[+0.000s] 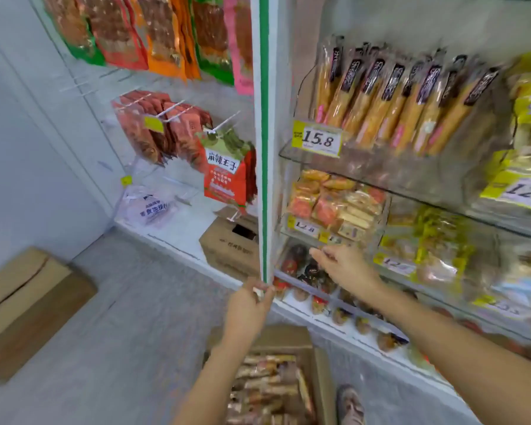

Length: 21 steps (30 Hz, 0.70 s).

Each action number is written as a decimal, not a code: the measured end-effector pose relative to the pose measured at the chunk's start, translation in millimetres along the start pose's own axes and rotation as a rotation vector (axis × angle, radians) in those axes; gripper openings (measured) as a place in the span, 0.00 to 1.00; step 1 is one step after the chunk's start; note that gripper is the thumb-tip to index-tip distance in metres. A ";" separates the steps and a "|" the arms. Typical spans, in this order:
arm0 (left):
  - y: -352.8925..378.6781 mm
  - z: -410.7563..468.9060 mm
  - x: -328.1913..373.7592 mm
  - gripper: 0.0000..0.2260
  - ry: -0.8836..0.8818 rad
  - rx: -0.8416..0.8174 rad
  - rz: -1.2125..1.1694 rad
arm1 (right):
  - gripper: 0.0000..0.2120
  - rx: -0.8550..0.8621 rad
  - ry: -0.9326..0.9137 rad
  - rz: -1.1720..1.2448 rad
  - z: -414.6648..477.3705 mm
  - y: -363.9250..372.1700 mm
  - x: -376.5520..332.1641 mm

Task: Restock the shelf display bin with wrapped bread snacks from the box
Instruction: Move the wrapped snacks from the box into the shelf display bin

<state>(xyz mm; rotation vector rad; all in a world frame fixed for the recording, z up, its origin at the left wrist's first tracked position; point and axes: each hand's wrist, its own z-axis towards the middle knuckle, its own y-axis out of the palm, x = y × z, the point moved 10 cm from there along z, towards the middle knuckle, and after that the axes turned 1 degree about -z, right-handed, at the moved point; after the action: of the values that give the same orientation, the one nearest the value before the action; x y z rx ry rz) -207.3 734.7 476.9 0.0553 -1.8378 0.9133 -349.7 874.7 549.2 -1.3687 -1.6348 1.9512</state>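
Head view: the left hand (248, 305) grips the lower end of the green-and-white shelf post (265, 179). The right hand (345, 265), fingers extended and released, reaches to the lowest display bin (301, 285). The wrapped bread snacks (267, 391) lie in the open box (321, 381) on the floor, below both arms.

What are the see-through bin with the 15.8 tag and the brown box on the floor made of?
The bin looks like clear, glossy hard plastic, maybe acrylic: you can see the bread sticks through it, and light glints on its edge. The box looks like matte brown cardboard, with folded flaps.
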 end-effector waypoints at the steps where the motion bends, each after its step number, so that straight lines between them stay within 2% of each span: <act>1: 3.6 -10.6 -28.0 0.06 -0.048 -0.025 0.006 | 0.22 -0.052 0.038 -0.015 -7.3 29.0 8.6; 6: 17.9 -58.5 -154.9 0.04 -0.267 -0.100 -0.009 | 0.14 -0.326 0.202 -0.057 -45.0 169.9 55.2; 9: 32.7 -72.5 -226.2 0.11 -0.383 -0.110 -0.013 | 0.14 -0.463 0.237 -0.073 -63.3 243.5 85.6; 12: 59.6 -77.8 -295.0 0.11 -0.517 -0.150 0.003 | 0.13 -0.579 0.283 -0.096 -77.7 303.5 120.5; 18: 133.2 -78.8 -418.1 0.15 -0.702 -0.199 -0.016 | 0.14 -0.687 0.279 -0.131 -85.3 410.5 189.6; 21: 176.4 -74.6 -466.5 0.09 -0.717 -0.295 0.029 | 0.05 -0.763 0.310 -0.151 -90.8 466.3 228.8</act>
<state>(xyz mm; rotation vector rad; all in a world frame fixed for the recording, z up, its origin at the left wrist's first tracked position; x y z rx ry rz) -9.4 737.6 13.0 0.1923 -2.6279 0.6719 -232.7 933.4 38.3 -1.6064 -2.3308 0.9732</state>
